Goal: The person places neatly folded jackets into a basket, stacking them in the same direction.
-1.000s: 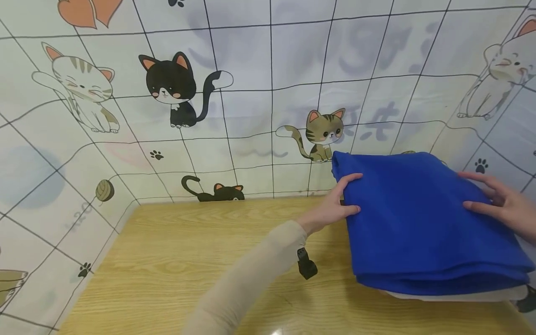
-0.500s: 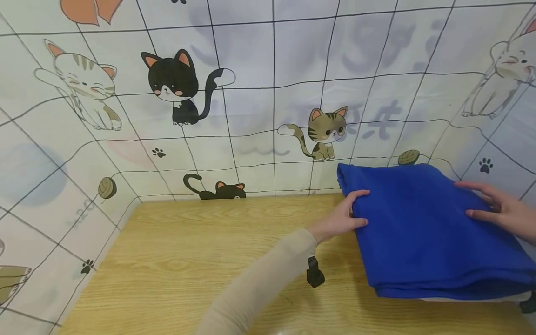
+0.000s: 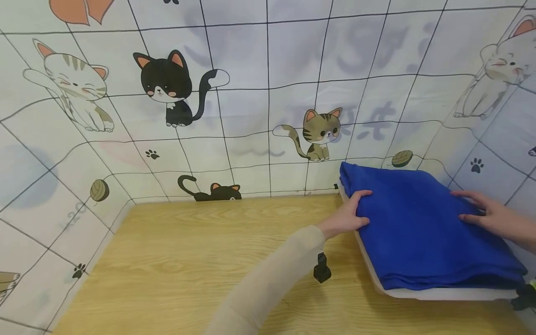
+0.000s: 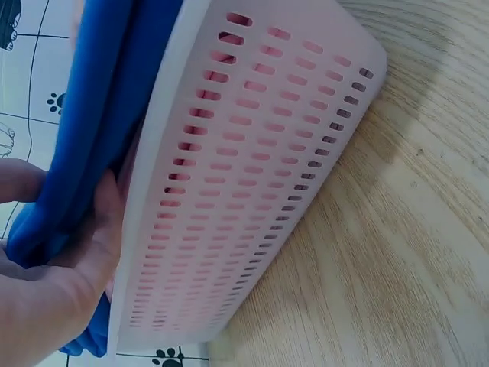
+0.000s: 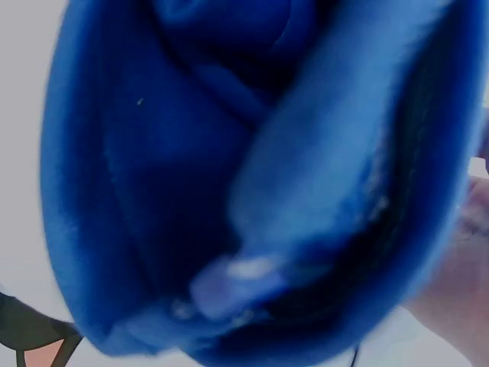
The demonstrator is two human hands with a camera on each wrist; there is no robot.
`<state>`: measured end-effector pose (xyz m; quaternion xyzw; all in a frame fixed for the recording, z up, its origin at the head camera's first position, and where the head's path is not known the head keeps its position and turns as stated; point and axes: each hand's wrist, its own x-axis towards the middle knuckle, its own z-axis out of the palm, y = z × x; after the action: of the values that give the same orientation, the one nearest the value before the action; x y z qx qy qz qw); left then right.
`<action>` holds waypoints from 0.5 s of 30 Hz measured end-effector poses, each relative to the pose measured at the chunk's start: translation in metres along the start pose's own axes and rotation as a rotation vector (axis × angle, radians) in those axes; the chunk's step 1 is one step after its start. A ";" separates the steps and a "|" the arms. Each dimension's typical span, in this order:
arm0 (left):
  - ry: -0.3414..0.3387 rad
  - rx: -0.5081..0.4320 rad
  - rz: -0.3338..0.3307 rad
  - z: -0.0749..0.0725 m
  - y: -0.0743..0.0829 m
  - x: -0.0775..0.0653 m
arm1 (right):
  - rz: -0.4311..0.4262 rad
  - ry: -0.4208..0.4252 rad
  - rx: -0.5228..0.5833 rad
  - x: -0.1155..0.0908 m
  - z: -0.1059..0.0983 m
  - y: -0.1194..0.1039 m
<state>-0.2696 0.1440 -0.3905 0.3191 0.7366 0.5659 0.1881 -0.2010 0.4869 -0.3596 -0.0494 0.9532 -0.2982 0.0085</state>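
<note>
A thick folded blue cloth (image 3: pixel 423 228) lies in and over the top of a pale plastic basket (image 3: pixel 452 294) at the right of the table. In the left wrist view the basket (image 4: pixel 252 153) shows a slotted wall, and the cloth (image 4: pixel 99 99) bulges over its rim. My left hand (image 3: pixel 349 214) grips the cloth's left edge between thumb and fingers, right beside the rim. On the opposite edge, my right hand (image 3: pixel 487 216) holds the cloth with thumb and fingers spread over it. Blurred folds (image 5: pixel 306 168) and a small pale tag (image 5: pixel 229 287) fill the right wrist view.
The wooden table (image 3: pixel 201 260) stretches left of the basket. A cat-print wall covering (image 3: pixel 251 102) rises behind the table and along both sides. The basket stands close to the back right corner.
Both hands have lowered the blue cloth onto the basket and shifted it slightly. More of the basket's pale left and front rim now shows beneath it.
</note>
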 end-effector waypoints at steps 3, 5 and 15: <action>-0.003 0.051 -0.022 -0.001 -0.005 0.000 | -0.007 0.003 -0.048 0.002 0.006 0.002; -0.001 0.077 -0.028 -0.002 -0.007 0.000 | -0.017 0.002 -0.083 0.004 0.007 0.002; 0.006 0.124 -0.040 -0.006 -0.010 -0.004 | -0.064 -0.117 -0.141 0.013 0.004 -0.001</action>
<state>-0.2734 0.1357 -0.3987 0.3136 0.7770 0.5162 0.1773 -0.2136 0.4826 -0.3620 -0.0976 0.9676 -0.2272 0.0510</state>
